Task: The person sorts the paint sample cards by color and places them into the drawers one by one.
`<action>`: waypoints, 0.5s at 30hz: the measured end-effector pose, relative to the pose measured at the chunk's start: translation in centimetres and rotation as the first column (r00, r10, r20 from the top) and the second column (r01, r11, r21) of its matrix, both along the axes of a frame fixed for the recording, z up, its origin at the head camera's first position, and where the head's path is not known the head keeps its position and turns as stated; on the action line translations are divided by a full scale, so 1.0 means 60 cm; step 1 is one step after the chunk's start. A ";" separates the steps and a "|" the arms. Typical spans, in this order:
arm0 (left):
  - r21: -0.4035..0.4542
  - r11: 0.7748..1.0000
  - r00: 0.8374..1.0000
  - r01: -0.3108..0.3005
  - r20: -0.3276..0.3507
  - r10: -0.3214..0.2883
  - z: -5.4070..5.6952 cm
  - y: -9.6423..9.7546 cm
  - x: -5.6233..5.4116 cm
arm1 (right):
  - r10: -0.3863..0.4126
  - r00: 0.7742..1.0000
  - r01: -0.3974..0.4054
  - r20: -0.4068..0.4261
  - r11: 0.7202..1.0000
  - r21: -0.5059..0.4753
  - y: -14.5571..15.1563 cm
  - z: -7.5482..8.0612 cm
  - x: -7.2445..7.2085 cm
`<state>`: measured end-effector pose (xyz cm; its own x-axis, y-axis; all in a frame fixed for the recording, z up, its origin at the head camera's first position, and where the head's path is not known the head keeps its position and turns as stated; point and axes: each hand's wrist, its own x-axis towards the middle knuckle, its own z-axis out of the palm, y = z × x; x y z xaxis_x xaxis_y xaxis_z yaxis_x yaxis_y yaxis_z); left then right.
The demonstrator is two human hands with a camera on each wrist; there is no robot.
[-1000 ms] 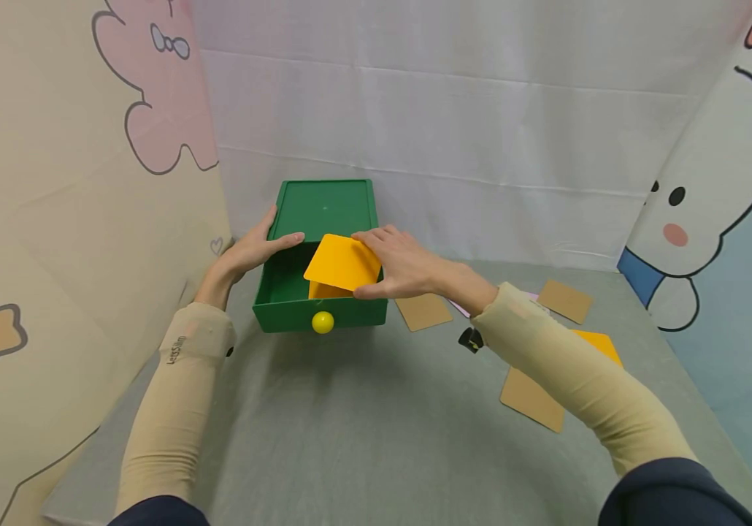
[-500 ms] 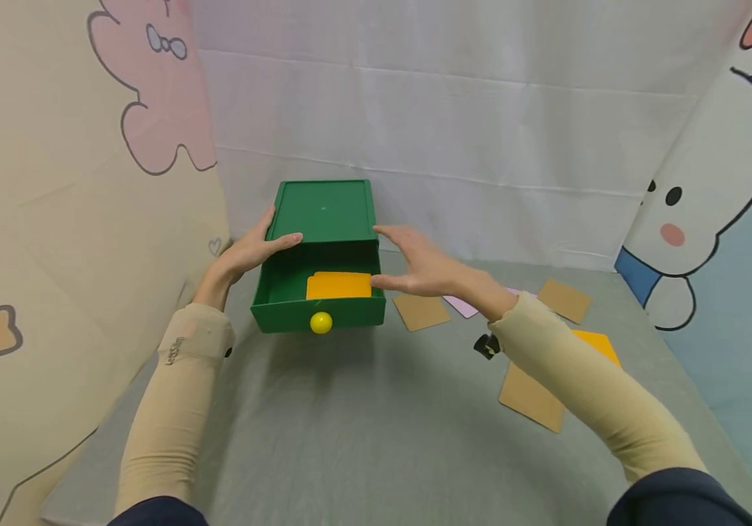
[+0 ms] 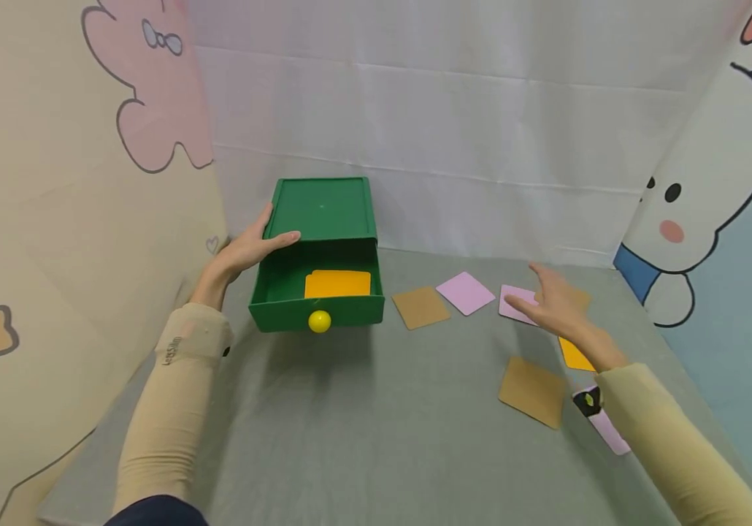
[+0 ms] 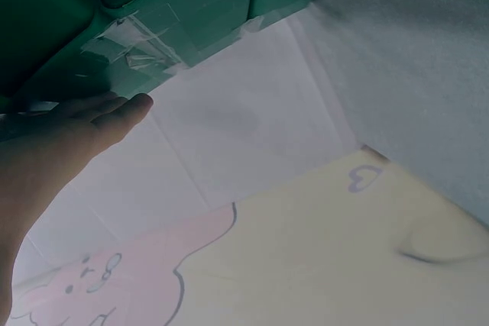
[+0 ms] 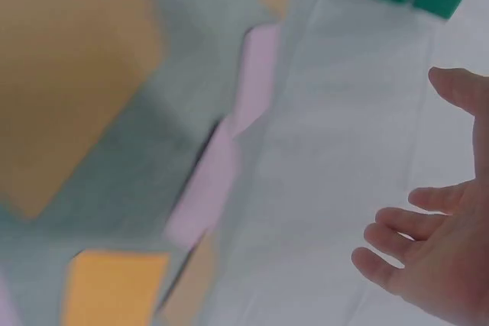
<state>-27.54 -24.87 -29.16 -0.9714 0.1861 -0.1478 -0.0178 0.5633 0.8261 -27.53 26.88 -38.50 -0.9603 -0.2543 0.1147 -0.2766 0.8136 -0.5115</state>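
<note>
A green box [image 3: 320, 209] stands at the back left with its drawer [image 3: 284, 285] pulled out; a round yellow knob [image 3: 320, 321] is on the drawer's front. Orange-yellow cards [image 3: 339, 283] lie inside the drawer. My left hand [image 3: 244, 252] rests against the box's left side, thumb along the top front edge; the left wrist view has the fingers [image 4: 122, 121] straight beside the box's taped side. Over on the right, my right hand [image 3: 556, 307] hovers with fingers spread and holds nothing, above a pink card [image 3: 512, 299] and a partly covered tan card [image 3: 578, 298].
More cards lie on the grey cloth: a tan one [image 3: 421, 307] and a pink one [image 3: 465, 293] right of the box, a tan one [image 3: 532, 392] nearer, an orange one [image 3: 574, 356] and a pink one [image 3: 609, 432] partly under the right arm. A white cloth wall [image 3: 442, 146] stands behind.
My right hand released an orange-yellow card into the drawer, then swung away to the right over the scattered cards. My left hand has stayed on the box.
</note>
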 end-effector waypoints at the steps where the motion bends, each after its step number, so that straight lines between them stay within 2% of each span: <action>1: -0.005 1.000 1.000 -0.003 0.003 0.003 0.001 0.000 0.002 | -0.029 1.000 0.029 -0.005 1.000 0.011 0.019 -0.011 0.002; 5: -0.009 1.000 1.000 -0.004 0.005 0.004 0.001 -0.001 0.003 | -0.140 0.990 0.142 -0.032 0.987 0.071 0.078 -0.047 0.012; 9: 0.000 1.000 1.000 -0.006 0.000 0.006 -0.006 -0.005 -0.006 | -0.231 0.972 0.234 -0.040 0.958 0.167 0.116 -0.073 0.023; 13: -0.008 1.000 1.000 -0.011 -0.013 0.011 -0.026 -0.015 -0.026 | -0.315 0.948 0.289 0.042 0.910 0.298 0.138 -0.088 0.037; 15: -0.019 1.000 1.000 -0.014 -0.019 0.013 -0.035 -0.019 -0.034 | -0.364 0.926 0.310 0.104 0.887 0.343 0.143 -0.093 0.044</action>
<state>-29.59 -26.00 -31.26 -0.9765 0.1701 -0.1324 -0.0098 0.5787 0.8155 -24.92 35.49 -44.08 -0.9927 0.0910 -0.0796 0.1070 0.9679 -0.2274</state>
